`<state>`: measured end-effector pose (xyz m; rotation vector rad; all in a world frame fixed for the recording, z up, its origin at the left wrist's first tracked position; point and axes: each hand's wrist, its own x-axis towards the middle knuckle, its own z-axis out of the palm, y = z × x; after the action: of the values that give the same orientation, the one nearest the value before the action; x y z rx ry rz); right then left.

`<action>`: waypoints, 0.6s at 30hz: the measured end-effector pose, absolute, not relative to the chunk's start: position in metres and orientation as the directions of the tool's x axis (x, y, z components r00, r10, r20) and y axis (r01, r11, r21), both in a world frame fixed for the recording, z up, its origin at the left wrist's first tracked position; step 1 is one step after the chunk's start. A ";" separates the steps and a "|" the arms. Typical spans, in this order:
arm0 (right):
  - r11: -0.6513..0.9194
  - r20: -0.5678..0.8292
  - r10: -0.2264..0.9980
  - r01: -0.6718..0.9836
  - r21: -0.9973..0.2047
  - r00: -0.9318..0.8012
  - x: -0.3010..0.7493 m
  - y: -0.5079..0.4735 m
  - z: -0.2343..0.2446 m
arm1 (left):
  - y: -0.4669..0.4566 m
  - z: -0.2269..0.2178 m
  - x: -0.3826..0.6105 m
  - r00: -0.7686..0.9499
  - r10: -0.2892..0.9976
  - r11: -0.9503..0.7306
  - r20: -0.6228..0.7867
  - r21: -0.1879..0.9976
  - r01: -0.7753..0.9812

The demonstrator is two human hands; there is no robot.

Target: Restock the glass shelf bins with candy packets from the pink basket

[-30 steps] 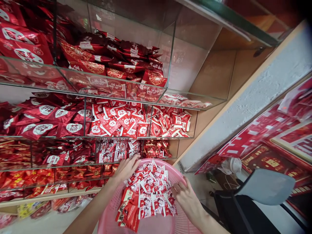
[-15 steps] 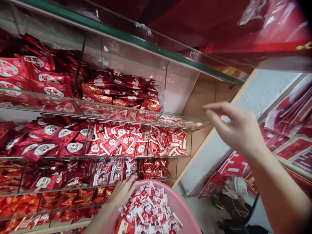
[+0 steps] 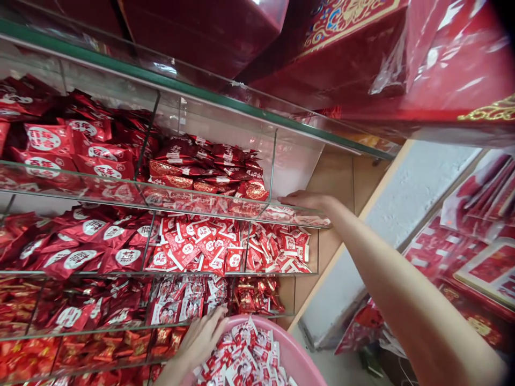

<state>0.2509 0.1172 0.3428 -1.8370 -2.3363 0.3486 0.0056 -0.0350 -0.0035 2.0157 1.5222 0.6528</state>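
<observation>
A pink plastic basket [image 3: 300, 359] at the bottom middle holds a heap of small red-and-white candy packets [image 3: 245, 359]. My left hand [image 3: 203, 335] rests on the basket's far left rim beside the packets, fingers curled; what it grips is hidden. My right hand [image 3: 308, 201] is stretched up and lies flat, palm down, over the front glass edge of the rightmost upper compartment [image 3: 298, 214], which holds only a thin layer of packets. Nothing shows in its fingers.
Glass-divided shelves [image 3: 161, 198] hold piles of red snack packets on several levels. Large red wrapped boxes [image 3: 362, 48] sit on the green-edged top shelf. A white wall strip [image 3: 402, 214] and more red packaged goods [image 3: 483, 236] lie to the right.
My right hand left the basket, rose through the air and came down on the upper right compartment's glass edge. The view tilted upward; my left hand stayed at the basket rim.
</observation>
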 end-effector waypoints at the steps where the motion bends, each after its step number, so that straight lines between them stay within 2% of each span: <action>1: 0.231 -0.031 0.968 0.933 -0.275 -0.249 0.252 0.116 0.343 | -0.035 -0.005 0.005 0.246 0.967 -0.226 0.065 0.661 0.716; 7: 0.222 0.000 0.969 0.874 -0.433 -0.246 0.254 0.112 0.340 | -0.035 -0.005 0.005 0.235 0.970 -0.215 0.060 0.662 0.718; 10: 0.271 0.067 0.960 0.854 -0.444 -0.270 0.255 0.112 0.339 | -0.035 -0.005 0.005 0.239 0.969 -0.215 0.056 0.662 0.718; 13: 0.256 0.153 0.966 0.840 -0.478 -0.208 0.256 0.113 0.339 | -0.034 -0.006 0.005 0.231 0.972 -0.203 0.043 0.649 0.733; 18: 0.165 0.146 0.986 0.660 -0.732 -0.084 0.258 0.116 0.339 | -0.034 -0.004 0.005 0.236 0.971 -0.196 0.025 0.644 0.739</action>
<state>0.2576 0.1161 0.3394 -1.5616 -1.8160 0.6617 0.0049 -0.0338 -0.0037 2.0049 1.5608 0.5989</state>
